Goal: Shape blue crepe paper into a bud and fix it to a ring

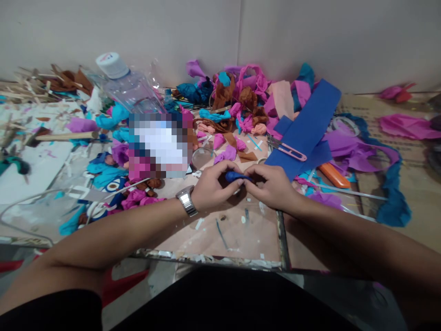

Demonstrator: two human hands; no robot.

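Left of the blue strip (306,122), the smooth, rounded bulb of a dark-blue piece (234,176) is pinched by the left hand (214,185); its thin, tapered end is pinched by the right hand (270,185). Well left of the strip, detail is masked by a pixelated patch (160,145). Piece's right tip is hidden in the grip. Far right of the strip, a dark object (435,156) is cut off.
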